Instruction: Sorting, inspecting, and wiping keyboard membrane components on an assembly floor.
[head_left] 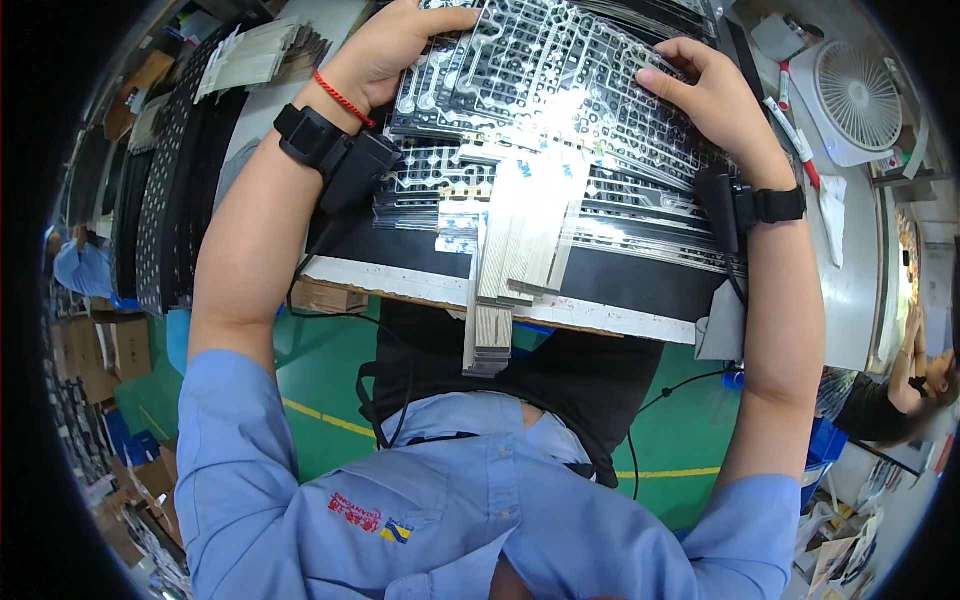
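My left hand [395, 48] grips the upper left edge of a clear membrane circuit sheet [540, 60] with silver traces and black round dots, one finger stretched over its top. On its right side my right hand [715, 100] holds the same sheet, thumb on the upper face. The fingertips beneath the edges are hidden. Under it lies a stack of similar circuit sheets [650, 215], slightly fanned. Pale grey flat tails [535, 225] run from the sheets toward me, and some hang past the table's front edge.
A black mat [340, 240] covers the table under the stack. To the right are a white fan [858, 95], markers [790, 125] and a white cloth [832, 215]. Strips [250, 60] and dark panels [175, 170] lie left. Another person [890, 400] is at far right.
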